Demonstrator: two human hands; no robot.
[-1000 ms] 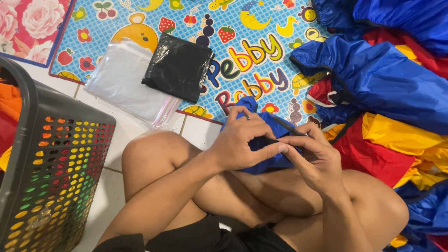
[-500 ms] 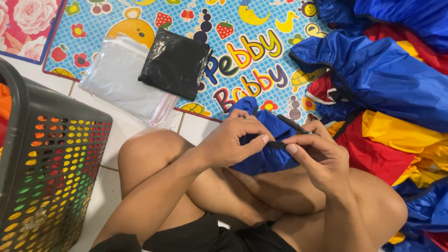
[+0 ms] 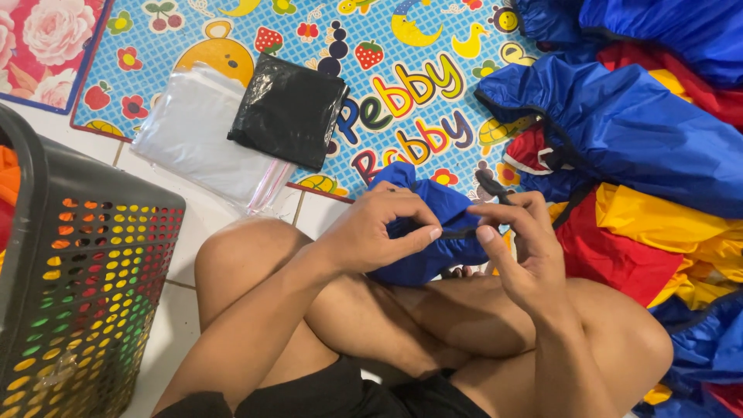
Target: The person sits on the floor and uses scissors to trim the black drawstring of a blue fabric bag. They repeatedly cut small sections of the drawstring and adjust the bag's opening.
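Above the crossed legs, the left hand point(image 3: 371, 232) and right hand point(image 3: 522, 248) pinch a thin black cord point(image 3: 464, 230) against a bundled blue fabric piece point(image 3: 433, 232), its lower part hidden behind the fingers, while a glossy black packet point(image 3: 290, 112) overlaps a clear plastic bag point(image 3: 197, 143) on the patterned mat point(image 3: 433, 46).

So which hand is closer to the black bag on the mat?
Left. The left hand sits just below the black bag, holding the blue cloth; the right hand is farther off to the side.
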